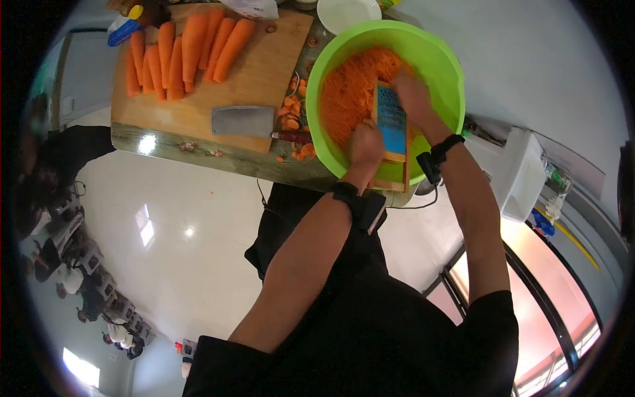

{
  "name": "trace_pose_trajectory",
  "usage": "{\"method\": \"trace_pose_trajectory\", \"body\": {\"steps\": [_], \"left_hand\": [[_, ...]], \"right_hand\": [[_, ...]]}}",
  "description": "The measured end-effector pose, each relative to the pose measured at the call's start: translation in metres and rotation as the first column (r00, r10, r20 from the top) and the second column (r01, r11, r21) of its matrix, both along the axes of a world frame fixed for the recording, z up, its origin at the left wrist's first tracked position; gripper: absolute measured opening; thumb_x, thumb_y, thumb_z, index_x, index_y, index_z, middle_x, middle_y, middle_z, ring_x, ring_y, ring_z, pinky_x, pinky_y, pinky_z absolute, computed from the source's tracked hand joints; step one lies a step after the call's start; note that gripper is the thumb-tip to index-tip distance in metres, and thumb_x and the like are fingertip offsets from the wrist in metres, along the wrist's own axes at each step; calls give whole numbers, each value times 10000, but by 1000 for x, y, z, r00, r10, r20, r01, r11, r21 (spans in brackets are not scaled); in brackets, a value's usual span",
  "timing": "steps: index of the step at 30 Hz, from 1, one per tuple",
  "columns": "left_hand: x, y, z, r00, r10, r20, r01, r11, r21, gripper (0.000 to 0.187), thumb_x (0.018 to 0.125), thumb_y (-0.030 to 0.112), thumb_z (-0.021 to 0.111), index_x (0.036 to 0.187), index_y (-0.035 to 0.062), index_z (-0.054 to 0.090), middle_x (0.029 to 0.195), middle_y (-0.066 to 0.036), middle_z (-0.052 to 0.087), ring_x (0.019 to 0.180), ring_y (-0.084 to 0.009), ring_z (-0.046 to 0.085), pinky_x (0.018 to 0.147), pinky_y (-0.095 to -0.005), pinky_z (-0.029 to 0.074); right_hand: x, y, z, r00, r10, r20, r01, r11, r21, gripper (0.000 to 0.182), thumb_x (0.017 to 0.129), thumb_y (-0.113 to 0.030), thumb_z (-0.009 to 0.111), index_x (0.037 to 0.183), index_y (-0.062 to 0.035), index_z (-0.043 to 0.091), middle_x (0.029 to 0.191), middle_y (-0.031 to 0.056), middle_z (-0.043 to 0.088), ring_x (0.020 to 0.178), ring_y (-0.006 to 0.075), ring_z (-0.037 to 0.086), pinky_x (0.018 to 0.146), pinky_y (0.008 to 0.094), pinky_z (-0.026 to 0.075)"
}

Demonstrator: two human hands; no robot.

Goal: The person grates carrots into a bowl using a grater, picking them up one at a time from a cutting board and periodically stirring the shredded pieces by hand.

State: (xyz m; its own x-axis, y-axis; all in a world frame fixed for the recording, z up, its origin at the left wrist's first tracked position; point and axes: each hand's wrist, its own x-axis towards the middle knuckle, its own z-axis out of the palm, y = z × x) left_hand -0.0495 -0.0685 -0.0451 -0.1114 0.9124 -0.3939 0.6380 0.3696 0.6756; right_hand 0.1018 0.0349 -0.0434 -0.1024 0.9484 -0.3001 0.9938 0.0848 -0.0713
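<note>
A large green bowl (452,73) holds a heap of shredded carrot (347,86). A grater (391,126) with a blue face and a wooden frame leans inside it, its lower end over the near rim. My left hand (366,144) is closed beside the grater's left edge, above the shreds; what its fingers hold, if anything, is hidden. On the right, my right hand (411,96) is closed at the upper part of the grater; whatever lies under its fingers cannot be seen.
Whole peeled carrots (192,49) lie on a wooden board (178,119), with a cleaver (243,121) at its near edge. Carrot pieces (291,112) are scattered between board and bowl. A white bowl (347,14) stands behind. Several people are in the far left background.
</note>
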Motion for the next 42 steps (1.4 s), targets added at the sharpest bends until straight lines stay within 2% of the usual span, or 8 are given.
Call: {"method": "trace_pose_trajectory", "body": {"steps": [7, 9, 16, 21, 27, 29, 35, 42], "left_hand": [[2, -7, -17, 973, 3, 229, 46, 977, -207, 469, 1041, 281, 346, 785, -34, 583, 724, -244, 630, 578, -379, 611, 489, -480, 494], [5, -8, -27, 970, -52, 239, 95, 980, -173, 466, 1047, 287, 328, 828, -32, 587, 728, -228, 631, 561, -362, 603, 466, -460, 488], [-5, 0, -20, 836, -485, -257, 467, 874, -131, 426, 1013, 247, 436, 1237, -101, 536, 795, -223, 628, 533, -289, 605, 414, -373, 509], [-18, 14, -27, 452, -790, -414, 764, 583, -276, 455, 1002, 220, 471, 1304, -120, 495, 872, -217, 648, 588, -284, 646, 392, -380, 506], [-41, 67, 63, 867, -452, -209, 467, 884, 27, 413, 1011, 373, 456, 1127, 0, 589, 942, -152, 650, 693, -249, 663, 586, -380, 569], [-47, 93, 97, 686, 187, 704, 278, 827, -490, 449, 1008, 459, 434, 1142, 68, 610, 945, -95, 617, 842, -225, 644, 825, -380, 533], [-92, 101, 89, 459, 135, 878, 576, 707, -410, 364, 1007, 393, 484, 1094, 63, 610, 935, -44, 585, 776, -147, 597, 710, -292, 505], [-162, 128, 121, 713, 110, 692, 101, 961, -257, 281, 1002, 315, 504, 1112, 91, 633, 994, -34, 624, 872, -139, 610, 745, -283, 490]], "right_hand": [[16, -8, 6, 977, -131, -168, 176, 942, 286, 239, 955, -243, 543, 984, -12, 596, 715, 142, 603, 662, 295, 637, 598, 423, 517], [18, -12, 45, -89, -833, -546, 466, 450, -762, 195, 1001, -254, 467, 1019, -73, 539, 655, 38, 473, 554, 143, 477, 500, 301, 366], [3, -65, 110, -587, -626, -514, 155, 536, -830, 191, 1031, -294, 462, 1033, -126, 552, 690, -34, 423, 562, 79, 327, 534, 228, 291], [-12, -85, 121, -540, -580, -610, 206, 612, -764, 269, 1035, -308, 460, 1137, -89, 577, 852, -2, 551, 646, 74, 394, 620, 220, 350], [-25, -98, 133, -100, -544, -833, 394, 747, -535, 274, 1029, -256, 497, 1166, -46, 610, 1067, 59, 622, 862, 126, 593, 805, 260, 488], [-35, -100, 149, 27, -449, -893, 399, 824, -402, 260, 1021, -247, 517, 1143, -50, 636, 1037, 73, 635, 905, 153, 630, 862, 286, 514], [-17, -129, 139, -247, -394, -885, 503, 729, -464, 206, 1015, -120, 496, 1122, -2, 626, 1077, 87, 656, 950, 174, 660, 862, 325, 535], [-23, -166, 119, 664, -629, -405, 583, 774, -246, 402, 861, -271, 649, 1165, -18, 578, 996, 220, 676, 949, 388, 657, 820, 475, 520]]}}
